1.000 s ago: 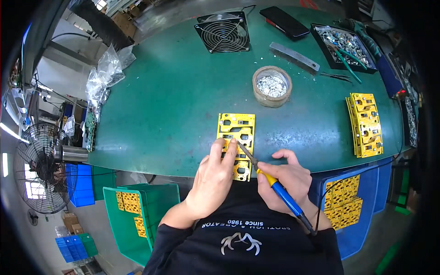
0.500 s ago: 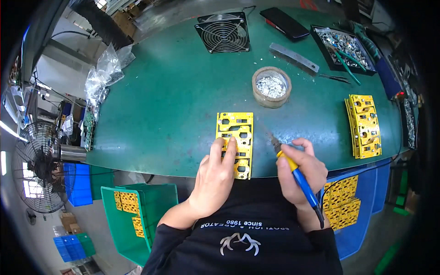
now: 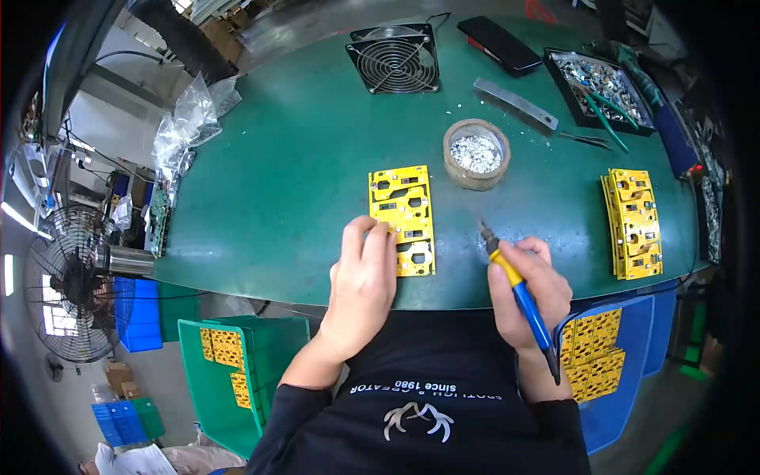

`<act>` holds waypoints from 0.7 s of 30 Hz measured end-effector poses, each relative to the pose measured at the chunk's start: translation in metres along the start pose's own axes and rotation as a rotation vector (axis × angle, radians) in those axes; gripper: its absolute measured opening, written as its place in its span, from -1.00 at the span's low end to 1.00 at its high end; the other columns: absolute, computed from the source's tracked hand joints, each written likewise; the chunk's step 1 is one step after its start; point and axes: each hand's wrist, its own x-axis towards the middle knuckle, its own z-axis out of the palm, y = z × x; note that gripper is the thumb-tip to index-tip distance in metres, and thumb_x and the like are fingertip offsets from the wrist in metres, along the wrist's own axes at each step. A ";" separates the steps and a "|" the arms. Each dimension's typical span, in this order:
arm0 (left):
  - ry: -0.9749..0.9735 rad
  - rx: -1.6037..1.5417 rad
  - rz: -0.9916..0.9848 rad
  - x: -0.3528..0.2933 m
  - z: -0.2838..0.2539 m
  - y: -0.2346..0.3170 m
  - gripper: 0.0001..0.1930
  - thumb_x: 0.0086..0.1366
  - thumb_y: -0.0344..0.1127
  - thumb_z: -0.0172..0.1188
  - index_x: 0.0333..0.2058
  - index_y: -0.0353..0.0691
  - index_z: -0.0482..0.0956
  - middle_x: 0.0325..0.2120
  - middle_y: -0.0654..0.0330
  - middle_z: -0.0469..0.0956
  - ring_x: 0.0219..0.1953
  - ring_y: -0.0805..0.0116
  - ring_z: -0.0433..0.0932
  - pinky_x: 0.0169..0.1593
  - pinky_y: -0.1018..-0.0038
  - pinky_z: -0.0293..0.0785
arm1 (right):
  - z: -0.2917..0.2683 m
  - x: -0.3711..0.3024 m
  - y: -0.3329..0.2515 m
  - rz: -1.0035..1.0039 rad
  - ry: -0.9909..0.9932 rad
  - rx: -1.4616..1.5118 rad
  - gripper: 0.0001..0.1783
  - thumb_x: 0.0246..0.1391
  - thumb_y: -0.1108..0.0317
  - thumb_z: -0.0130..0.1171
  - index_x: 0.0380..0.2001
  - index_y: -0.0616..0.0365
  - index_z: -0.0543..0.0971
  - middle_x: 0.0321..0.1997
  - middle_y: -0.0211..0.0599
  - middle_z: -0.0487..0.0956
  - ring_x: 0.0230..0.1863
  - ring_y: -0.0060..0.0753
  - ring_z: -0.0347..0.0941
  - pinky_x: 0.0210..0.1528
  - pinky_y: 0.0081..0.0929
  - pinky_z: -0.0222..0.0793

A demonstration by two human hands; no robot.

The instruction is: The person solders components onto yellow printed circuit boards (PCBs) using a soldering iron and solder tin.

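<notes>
A yellow circuit board panel (image 3: 417,233) with cut-outs and small parts lies on the green bench in front of me. My left hand (image 3: 363,273) has its fingers curled at the panel's left edge and holds it there; the fingertips are partly hidden. In my right hand (image 3: 532,289) is a soldering iron (image 3: 522,299) with a blue and yellow handle. Its tip points up and left, over the bench to the right of the panel and apart from it. Beyond the tip stands a round tan pot (image 3: 454,168) holding silvery scraps.
Stacked yellow panels (image 3: 633,226) stand at the bench's right. Farther back are a small fan (image 3: 396,65), a metal bar (image 3: 516,103), tweezers (image 3: 586,140) and a parts tray (image 3: 582,120) with green-handled pliers (image 3: 608,123). A green bin (image 3: 277,340) and blue bin (image 3: 625,372) hold panels below.
The yellow panel has moved away from me, off the front edge, and my left fingers have shifted from its top to its left edge. The soldering iron remains in my right hand.
</notes>
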 end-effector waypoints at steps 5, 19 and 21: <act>-0.039 -0.062 0.064 -0.019 -0.018 0.000 -0.85 0.32 -0.61 0.28 -0.14 -0.39 0.63 -0.19 -0.01 0.61 -0.27 0.04 0.68 -0.27 0.26 0.63 | -0.001 -0.014 -0.010 -0.034 -0.058 0.082 -0.68 -0.12 0.57 0.44 -0.19 0.28 0.71 -0.41 -0.22 0.74 -0.47 -0.34 0.67 -0.02 -0.19 0.55; -0.021 0.045 0.173 -0.045 -0.006 0.003 -0.73 0.20 -0.60 0.41 -0.11 -0.37 0.67 -0.12 0.09 0.63 -0.32 0.19 0.70 -0.37 0.38 0.65 | 0.011 -0.019 -0.025 -0.004 -0.159 0.185 -0.80 -0.15 0.55 0.37 -0.34 0.31 0.71 -0.56 -0.24 0.67 -0.62 -0.34 0.56 -0.07 -0.13 0.56; 0.001 0.050 0.201 -0.045 -0.005 0.003 -0.73 0.19 -0.60 0.41 -0.11 -0.37 0.67 -0.11 0.08 0.63 -0.31 0.18 0.71 -0.35 0.38 0.67 | 0.011 -0.019 -0.024 -0.022 -0.165 0.175 -0.79 -0.13 0.55 0.36 -0.33 0.31 0.70 -0.55 -0.24 0.68 -0.63 -0.34 0.56 -0.07 -0.14 0.56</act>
